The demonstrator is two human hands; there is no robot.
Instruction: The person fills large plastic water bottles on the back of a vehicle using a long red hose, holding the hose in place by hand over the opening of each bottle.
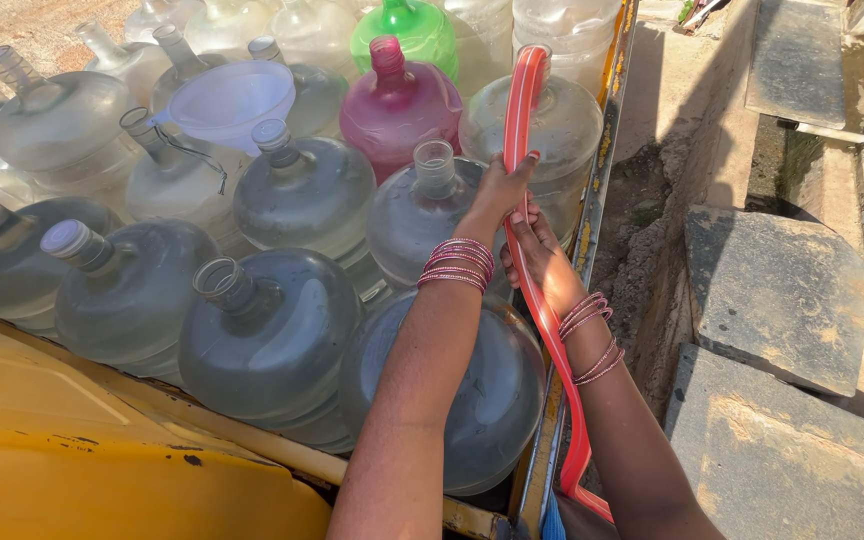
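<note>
The hose (525, 120) looks like soft, glossy red plastic, flattened and translucent where sun passes through. The large water jugs (267, 335) are clear plastic, smooth but dulled by a dusty, hazy film; one pink jug (399, 105) and one green jug (417, 32) are tinted and shinier. The funnel (230, 100) is matt, milky white plastic. The cart's yellow body (62, 460) is painted metal, chipped and scuffed. The slabs (777, 285) along the cart's right edge are rough, gritty concrete. Thin pink bangles (458, 264) glint on the wrists.

hose (542, 300) end behind arm
</note>
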